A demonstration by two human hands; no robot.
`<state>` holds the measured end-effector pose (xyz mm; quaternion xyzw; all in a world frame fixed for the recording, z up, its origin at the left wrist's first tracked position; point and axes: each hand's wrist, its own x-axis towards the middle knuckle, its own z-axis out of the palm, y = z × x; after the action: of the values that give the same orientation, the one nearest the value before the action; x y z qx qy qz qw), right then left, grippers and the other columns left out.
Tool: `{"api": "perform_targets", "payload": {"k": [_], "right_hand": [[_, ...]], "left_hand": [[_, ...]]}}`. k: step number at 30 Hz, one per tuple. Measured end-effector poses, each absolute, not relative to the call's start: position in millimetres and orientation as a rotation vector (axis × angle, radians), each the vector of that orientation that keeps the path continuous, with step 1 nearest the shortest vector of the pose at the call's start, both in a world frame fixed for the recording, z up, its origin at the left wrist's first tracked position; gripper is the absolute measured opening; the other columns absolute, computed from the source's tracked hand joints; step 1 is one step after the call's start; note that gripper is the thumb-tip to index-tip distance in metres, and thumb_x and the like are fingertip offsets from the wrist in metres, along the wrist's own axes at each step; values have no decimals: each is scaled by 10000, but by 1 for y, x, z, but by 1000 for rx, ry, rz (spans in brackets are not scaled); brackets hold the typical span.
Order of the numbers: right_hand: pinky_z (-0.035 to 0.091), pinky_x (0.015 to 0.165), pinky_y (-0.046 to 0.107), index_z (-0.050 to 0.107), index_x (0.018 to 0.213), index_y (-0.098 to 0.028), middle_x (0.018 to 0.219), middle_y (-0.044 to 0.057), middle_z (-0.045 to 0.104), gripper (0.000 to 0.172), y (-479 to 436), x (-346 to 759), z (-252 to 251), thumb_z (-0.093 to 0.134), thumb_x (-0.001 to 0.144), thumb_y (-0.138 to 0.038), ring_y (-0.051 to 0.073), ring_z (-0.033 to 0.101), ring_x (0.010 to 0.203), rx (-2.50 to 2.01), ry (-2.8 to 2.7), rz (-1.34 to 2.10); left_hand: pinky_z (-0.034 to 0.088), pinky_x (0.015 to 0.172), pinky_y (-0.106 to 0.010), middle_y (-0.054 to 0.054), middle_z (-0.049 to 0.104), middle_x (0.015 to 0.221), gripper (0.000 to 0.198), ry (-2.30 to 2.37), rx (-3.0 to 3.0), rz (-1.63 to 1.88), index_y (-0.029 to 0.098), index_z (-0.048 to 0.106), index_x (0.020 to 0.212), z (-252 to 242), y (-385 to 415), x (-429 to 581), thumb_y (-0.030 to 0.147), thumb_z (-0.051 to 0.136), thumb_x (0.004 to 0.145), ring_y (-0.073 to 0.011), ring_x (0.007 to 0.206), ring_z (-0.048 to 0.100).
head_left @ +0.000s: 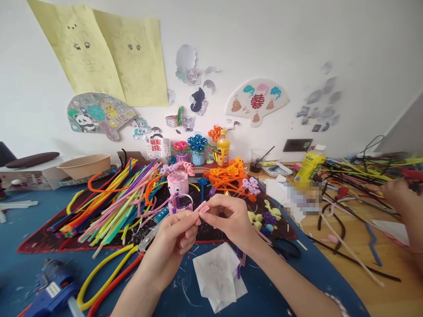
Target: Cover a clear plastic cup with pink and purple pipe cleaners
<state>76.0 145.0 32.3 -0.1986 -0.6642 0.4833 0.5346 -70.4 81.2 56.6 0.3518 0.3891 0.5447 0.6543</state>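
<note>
Both my hands meet over the middle of the table. My left hand (176,240) is closed, pinching a short pink pipe cleaner (200,207) between thumb and fingers. My right hand (229,218) is closed too, its fingertips pinching the same pink piece from the right. Just behind my hands stands a small purple-and-pink pipe-cleaner basket (180,203) with a looped handle. Behind that is a pink pipe-cleaner cup (177,181).
A heap of coloured pipe cleaners (112,202) lies on a dark mat at left. Orange pipe-cleaner flowers (228,174), a blue glue gun (53,286), white paper (218,275), scissors (287,248) and an orange juice bottle (223,149) surround me. Another person's hand (398,193) works at far right.
</note>
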Motion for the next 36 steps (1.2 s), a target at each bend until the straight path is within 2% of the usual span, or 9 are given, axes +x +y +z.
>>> {"api": "perform_targets", "payload": {"k": [10, 16, 20, 25, 30, 36], "right_hand": [[448, 505, 233, 719, 759, -201, 736, 12, 692, 81, 143, 77, 34, 754, 781, -271, 103, 543, 537, -469, -1630, 991], [407, 409, 217, 708, 750, -178, 596, -13, 625, 244, 157, 85, 40, 773, 745, -414, 81, 490, 414, -580, -1344, 1231], [394, 388, 201, 674, 679, -152, 563, -8, 610, 394, 163, 89, 45, 704, 778, -532, 74, 500, 389, -611, -1498, 1431], [403, 407, 182, 647, 696, -145, 577, -19, 611, 373, 159, 89, 43, 710, 792, -500, 67, 520, 408, -597, -1702, 1524], [417, 422, 182, 624, 696, -148, 588, -22, 615, 375, 160, 90, 42, 683, 822, -496, 67, 530, 419, -550, -1667, 1568], [432, 406, 181, 644, 709, -139, 544, -18, 607, 370, 158, 89, 43, 734, 771, -493, 86, 558, 407, -570, -1749, 1565]], "left_hand": [[145, 392, -188, 79, 349, 454, 374, 952, 833, 1263, 160, 496, 528, 58, 79, -69, 342, 768, 708, -31, 419, 206], [166, 424, -207, 69, 375, 455, 360, 1177, 1029, 1308, 166, 572, 599, 58, 80, -74, 460, 747, 711, -50, 434, 248], [187, 449, -220, 63, 372, 474, 382, 1341, 1258, 1283, 168, 590, 610, 62, 80, -74, 508, 714, 733, -66, 454, 292], [203, 451, -213, 60, 358, 517, 418, 1424, 1357, 1258, 162, 601, 606, 65, 80, -71, 546, 689, 745, -69, 483, 282], [264, 441, -195, 43, 465, 513, 436, 1422, 1260, 1383, 169, 569, 594, 64, 80, -72, 564, 687, 736, -69, 451, 371], [315, 417, -174, 20, 582, 551, 340, 1415, 1227, 1422, 156, 656, 715, 63, 78, -72, 484, 748, 714, -70, 448, 447]]}}
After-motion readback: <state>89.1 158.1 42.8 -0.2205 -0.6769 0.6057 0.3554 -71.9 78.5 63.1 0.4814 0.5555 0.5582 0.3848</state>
